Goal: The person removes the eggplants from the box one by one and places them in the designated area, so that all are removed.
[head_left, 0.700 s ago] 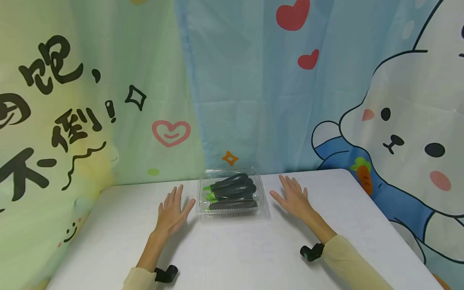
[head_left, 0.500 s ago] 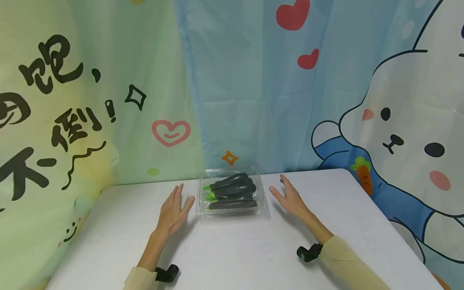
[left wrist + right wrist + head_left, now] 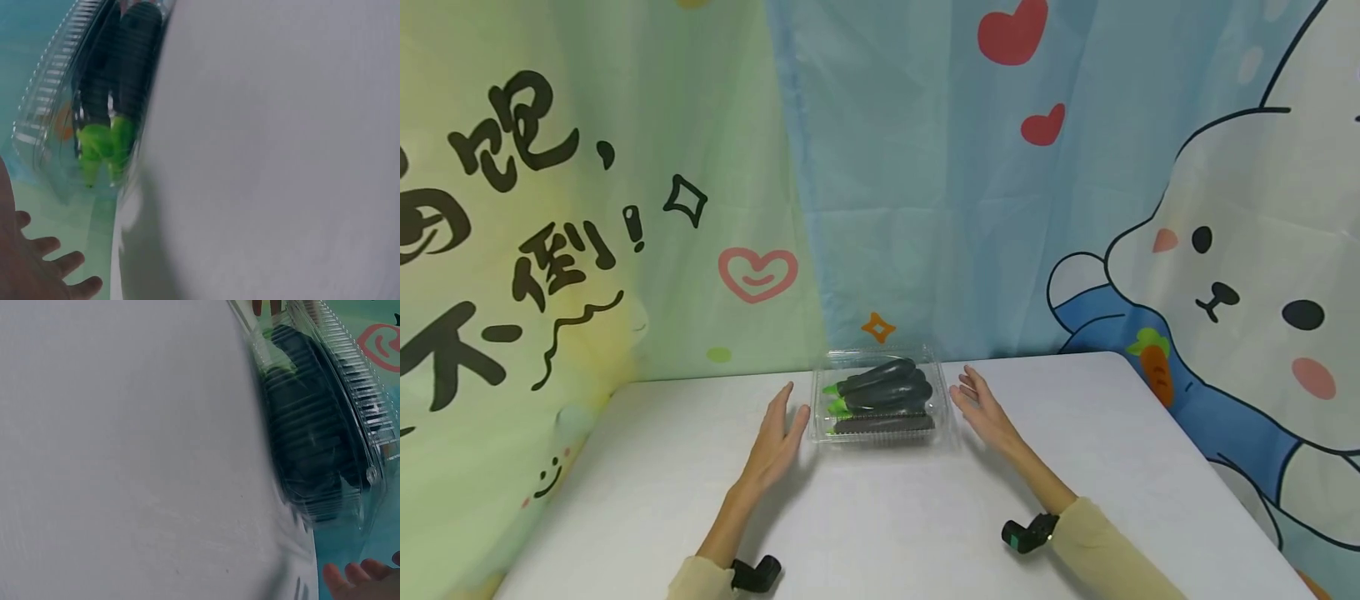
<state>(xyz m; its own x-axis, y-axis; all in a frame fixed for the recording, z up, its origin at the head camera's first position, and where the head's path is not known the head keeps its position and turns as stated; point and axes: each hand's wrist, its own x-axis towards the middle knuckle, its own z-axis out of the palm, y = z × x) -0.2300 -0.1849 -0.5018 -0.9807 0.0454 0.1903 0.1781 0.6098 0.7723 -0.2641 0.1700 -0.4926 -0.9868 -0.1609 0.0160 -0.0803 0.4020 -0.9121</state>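
Observation:
A clear plastic clamshell box (image 3: 942,417) stands near the table's far edge, with several dark eggplants (image 3: 883,392) inside, their green stem ends to the left. Just left of the box is my left hand (image 3: 777,440), fingers straight and thumb toward it. My right hand (image 3: 987,417) is close by the box's right side, its fingers slightly bent. Neither hand holds anything. In the left wrist view the green stems (image 3: 103,147) show through the box wall, with the left fingers (image 3: 65,262) spread below. The right wrist view shows fingertips (image 3: 356,572) under the box's end.
The white table (image 3: 880,517) reaches back to a printed curtain (image 3: 880,167) behind the box. A small black camera is strapped on each wrist, the left camera (image 3: 757,575) and the right camera (image 3: 1028,533).
Both hands have moved inward, closer to the sides of the box. The right hand's fingers have drawn together and bent a little. The box has stayed in place on the table.

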